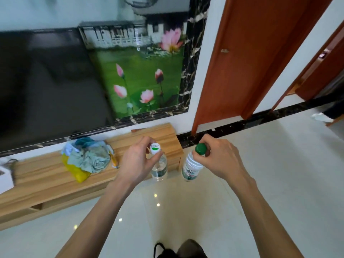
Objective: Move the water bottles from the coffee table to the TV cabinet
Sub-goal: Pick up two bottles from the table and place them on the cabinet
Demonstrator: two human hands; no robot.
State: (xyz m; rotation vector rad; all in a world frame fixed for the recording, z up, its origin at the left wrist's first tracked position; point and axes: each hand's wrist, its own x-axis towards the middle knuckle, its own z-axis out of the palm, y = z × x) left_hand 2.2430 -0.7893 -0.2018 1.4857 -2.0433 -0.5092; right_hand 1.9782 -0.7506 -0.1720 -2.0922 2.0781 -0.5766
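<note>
- Head view looks down on two bare forearms, stretched forward over a glossy white tiled floor (242, 183).
- Left hand (137, 162) is closed at the fingertips around the white cap of a clear plastic water bottle (159, 169), which hangs upright at the front edge of the light wooden TV cabinet (46, 175), near its right end.
- Right hand (217, 157) is closed the same way on the green cap of a ribbed clear water bottle with a green label (191, 167), in the air just past the cabinet's right end, above the floor.
- On the cabinet top, a heap of crumpled grey-blue cloth on a yellow bag (87, 161) lies left of the bottles.
- Behind it, a dark television screen (50, 86) is on the wall.
</note>
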